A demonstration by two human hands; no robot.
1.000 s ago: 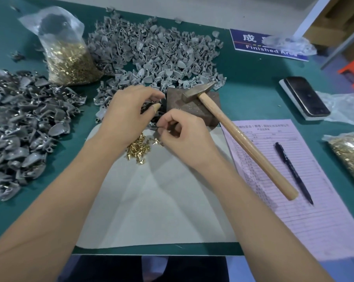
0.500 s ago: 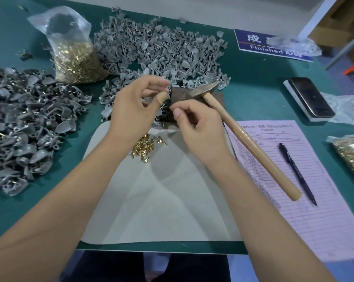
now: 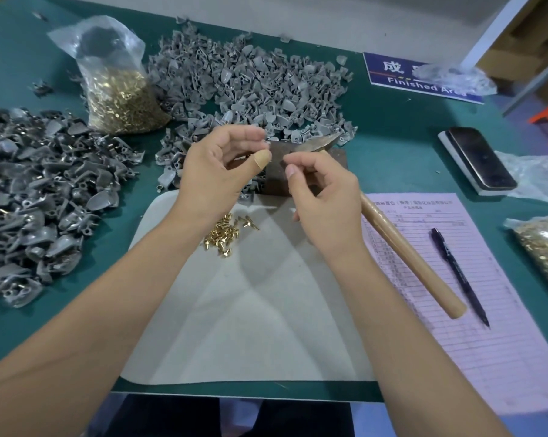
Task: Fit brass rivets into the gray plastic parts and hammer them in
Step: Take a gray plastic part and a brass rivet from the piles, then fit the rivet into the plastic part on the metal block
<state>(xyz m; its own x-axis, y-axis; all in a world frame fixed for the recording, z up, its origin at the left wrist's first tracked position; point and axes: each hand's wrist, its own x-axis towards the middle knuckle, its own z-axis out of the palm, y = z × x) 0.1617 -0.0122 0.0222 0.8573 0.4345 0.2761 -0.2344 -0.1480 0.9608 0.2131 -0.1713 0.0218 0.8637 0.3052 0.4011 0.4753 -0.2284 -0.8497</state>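
1. The green surface [image 3: 392, 127] carries everything; a pale mat [image 3: 250, 326] lies at its near edge under both forearms.
2. Two heaps of gray plastic parts sit on the surface: a lighter heap [image 3: 250, 80] at the far middle and a darker heap [image 3: 36, 190] on the left.
3. A pink printed form [image 3: 474, 357] lies to the right of the mat, with a dark pen [image 3: 458, 272] on it.
4. A clear bag of brass rivets [image 3: 118, 89] stands between the two heaps; a second bag [image 3: 546, 250] shows at the right edge.
5. The hammer [image 3: 405, 250] lies with its wooden handle across the form and its metal head resting on a dark brown block [image 3: 277, 175] beyond the mat.
6. A phone [image 3: 480, 159] lies on a white pad at the right.
7. The left hand [image 3: 216, 171] hovers above the block's left side, fingers curled and the bandaged thumb drawn toward the fingertips; whatever it pinches is hidden or blurred, so I cannot tell.
8. The right hand [image 3: 323, 200] is just beside it, thumb and forefinger brought together in a pinch; any item between them is too small to make out.
9. A small loose pile of brass rivets [image 3: 225, 234] lies on the mat below the left hand.
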